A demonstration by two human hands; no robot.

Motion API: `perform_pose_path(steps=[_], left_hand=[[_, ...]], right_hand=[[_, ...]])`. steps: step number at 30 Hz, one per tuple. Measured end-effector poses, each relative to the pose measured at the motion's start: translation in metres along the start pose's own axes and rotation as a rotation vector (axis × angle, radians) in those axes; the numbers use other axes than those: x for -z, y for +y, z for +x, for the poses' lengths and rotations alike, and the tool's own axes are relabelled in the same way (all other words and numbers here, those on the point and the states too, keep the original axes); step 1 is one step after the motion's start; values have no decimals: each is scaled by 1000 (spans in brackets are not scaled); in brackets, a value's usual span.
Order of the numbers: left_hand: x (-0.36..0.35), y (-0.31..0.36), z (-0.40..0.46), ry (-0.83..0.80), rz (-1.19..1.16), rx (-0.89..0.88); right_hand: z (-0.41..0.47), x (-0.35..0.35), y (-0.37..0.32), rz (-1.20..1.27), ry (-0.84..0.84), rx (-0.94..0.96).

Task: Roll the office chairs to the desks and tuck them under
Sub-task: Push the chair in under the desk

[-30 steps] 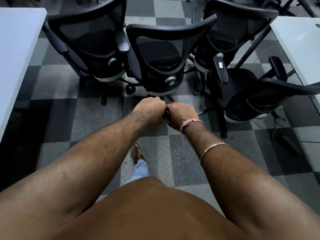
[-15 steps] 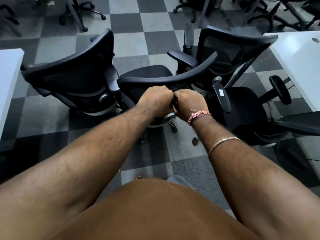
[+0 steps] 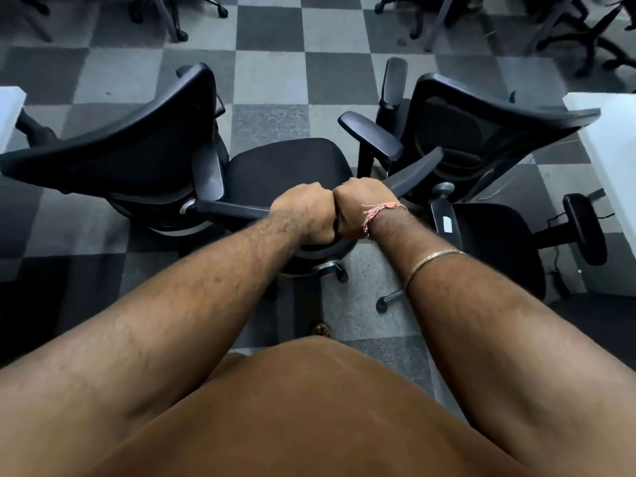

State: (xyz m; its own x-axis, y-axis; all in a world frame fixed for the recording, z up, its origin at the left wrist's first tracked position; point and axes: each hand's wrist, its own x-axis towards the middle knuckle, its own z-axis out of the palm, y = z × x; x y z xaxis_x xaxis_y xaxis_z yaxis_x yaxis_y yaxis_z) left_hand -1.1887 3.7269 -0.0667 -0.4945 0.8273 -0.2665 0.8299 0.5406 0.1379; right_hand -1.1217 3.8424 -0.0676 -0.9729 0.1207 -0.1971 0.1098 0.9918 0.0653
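Note:
A black mesh office chair [image 3: 285,170] stands right in front of me, seen from above and behind. Its seat shows beyond my fists. My left hand [image 3: 304,211] and my right hand [image 3: 361,208] sit side by side, both gripping the top rim of its backrest. A second black chair [image 3: 130,160] stands to its left with its backrest toward me. A third chair [image 3: 481,132] stands to its right, armrests close to the held chair. A white desk [image 3: 612,139] runs along the right edge and another white desk [image 3: 10,111] shows at the left edge.
A fourth black chair [image 3: 499,242] sits at the lower right beside the right desk, with cables on the floor near it. More chair bases and desk legs [image 3: 172,18] line the far side. Checkered grey carpet [image 3: 275,77] lies beyond the chairs.
The held chair has come closer to me and I now look down over its backrest onto the seat. Both hands keep the same grip on the backrest top.

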Motion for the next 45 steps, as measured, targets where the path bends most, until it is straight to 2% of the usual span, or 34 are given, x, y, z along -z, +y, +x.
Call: perform_pose_path(steps=[5, 13, 18, 28, 33, 45], left_hand=[[-4, -1, 13, -32, 53, -34], [-6, -9, -6, -10, 91, -105], [-11, -31, -39, -33, 117, -145], [-26, -59, -116, -65, 188, -345], [-40, -69, -162, -61, 229, -436], [-79, -55, -268, -30, 280, -603]], right_hand=[[5, -6, 11, -45, -4, 49], [-11, -11, -15, -32, 20, -94], [-24, -10, -60, -30, 39, -153], [-76, -14, -159, 29, 2, -406], [-109, -17, -211, 30, 6, -465], [-203, -39, -306, 42, -9, -613]])
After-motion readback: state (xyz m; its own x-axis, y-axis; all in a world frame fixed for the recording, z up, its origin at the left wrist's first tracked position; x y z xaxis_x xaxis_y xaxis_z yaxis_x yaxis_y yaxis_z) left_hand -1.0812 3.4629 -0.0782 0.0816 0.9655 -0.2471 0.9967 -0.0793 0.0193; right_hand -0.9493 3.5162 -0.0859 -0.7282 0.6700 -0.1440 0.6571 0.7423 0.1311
